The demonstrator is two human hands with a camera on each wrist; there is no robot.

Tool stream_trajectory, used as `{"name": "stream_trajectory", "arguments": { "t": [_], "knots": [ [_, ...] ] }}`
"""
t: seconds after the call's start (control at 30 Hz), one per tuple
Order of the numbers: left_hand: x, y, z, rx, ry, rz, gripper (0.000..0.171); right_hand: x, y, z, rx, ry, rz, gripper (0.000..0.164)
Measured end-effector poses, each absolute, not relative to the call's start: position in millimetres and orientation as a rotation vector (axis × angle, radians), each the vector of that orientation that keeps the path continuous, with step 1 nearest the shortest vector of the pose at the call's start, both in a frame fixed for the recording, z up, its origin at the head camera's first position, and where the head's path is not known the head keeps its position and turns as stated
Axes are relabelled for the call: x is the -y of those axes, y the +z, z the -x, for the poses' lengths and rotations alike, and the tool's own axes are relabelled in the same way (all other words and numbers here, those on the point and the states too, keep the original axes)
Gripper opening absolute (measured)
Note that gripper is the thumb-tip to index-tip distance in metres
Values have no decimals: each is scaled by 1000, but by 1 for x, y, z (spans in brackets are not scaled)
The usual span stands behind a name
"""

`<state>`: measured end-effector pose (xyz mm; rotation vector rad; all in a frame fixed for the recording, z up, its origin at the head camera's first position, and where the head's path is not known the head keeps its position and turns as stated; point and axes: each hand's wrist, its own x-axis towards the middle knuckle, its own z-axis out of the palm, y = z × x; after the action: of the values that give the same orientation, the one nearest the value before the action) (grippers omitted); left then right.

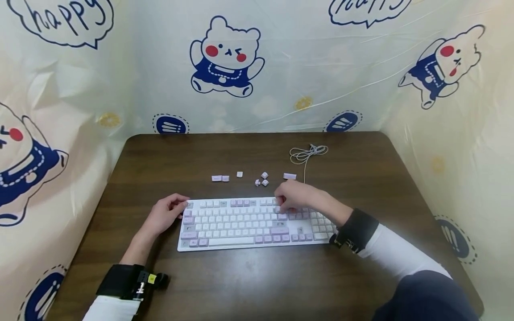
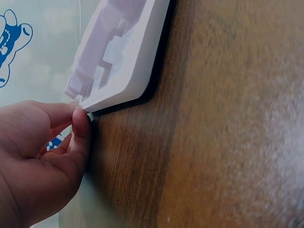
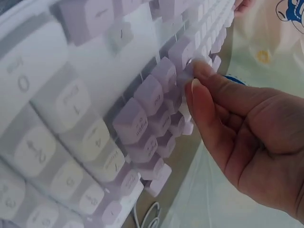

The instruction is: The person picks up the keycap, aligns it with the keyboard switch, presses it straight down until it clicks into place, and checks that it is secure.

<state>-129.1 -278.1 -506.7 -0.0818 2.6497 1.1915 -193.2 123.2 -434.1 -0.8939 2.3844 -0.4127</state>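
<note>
Two hands work at one white keyboard (image 1: 230, 241), which lies on the brown worktop (image 1: 249, 285). In the head view, the left hand (image 1: 162, 217) is at the keyboard's far left corner, and the right hand (image 1: 302, 197) is over its far edge. Behind this edge, loose keycaps (image 1: 217, 178) and a coiled cable (image 1: 309, 151) share the strip; wide room lies on the near side. The right forearm (image 1: 337, 210) hides the keyboard's far right corner.

In the left wrist view, the fingers (image 2: 81, 127) are almost closed, pinching the keyboard's corner; the frame cuts off most of the keyboard.

In the right wrist view, thumb and forefinger nearly meet, pinching a purple key (image 3: 184, 75); whether it is seated or lifted, I cannot tell.
</note>
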Motion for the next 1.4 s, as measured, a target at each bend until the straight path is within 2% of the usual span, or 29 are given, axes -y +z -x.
{"name": "stream_trajectory", "arguments": {
  "t": [0.33, 0.8, 0.97, 1.23, 1.4],
  "knots": [
    [278, -508, 128, -2655, 1198, 81, 30, -115, -431, 201, -2367, -310, 899, 22],
    [280, -508, 129, -2661, 1194, 96, 30, -119, -431, 208, -2264, -414, 836, 18],
    [280, -510, 128, -2658, 1202, 94, 30, -118, -432, 205, -2279, -407, 820, 17],
    [280, -510, 127, -2655, 1206, 97, 31, -104, -425, 188, -2475, -156, 959, 22],
    [279, -508, 126, -2658, 1203, 99, 31, -94, -421, 182, -2530, -92, 959, 19]
  ]
}}
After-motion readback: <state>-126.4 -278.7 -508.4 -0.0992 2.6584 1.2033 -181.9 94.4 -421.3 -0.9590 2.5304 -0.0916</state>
